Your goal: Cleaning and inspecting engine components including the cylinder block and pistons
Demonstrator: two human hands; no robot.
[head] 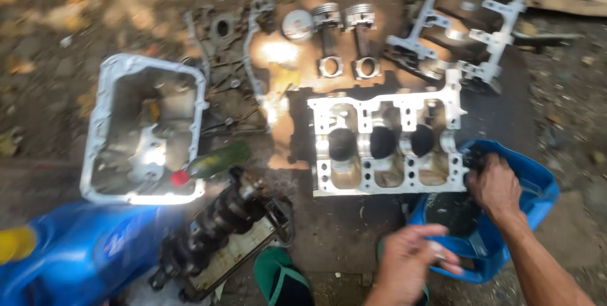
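Blue cut-open container (537, 192) receives the right hand (496, 186), clenched on a dark part; left hand (411, 258) grips its rim.

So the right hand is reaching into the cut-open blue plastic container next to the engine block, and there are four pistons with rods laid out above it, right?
Nearly. The head view shows the right hand in the cut-open blue plastic container beside the silver aluminium engine block, but only two silver pistons with connecting rods lie above it, not four.
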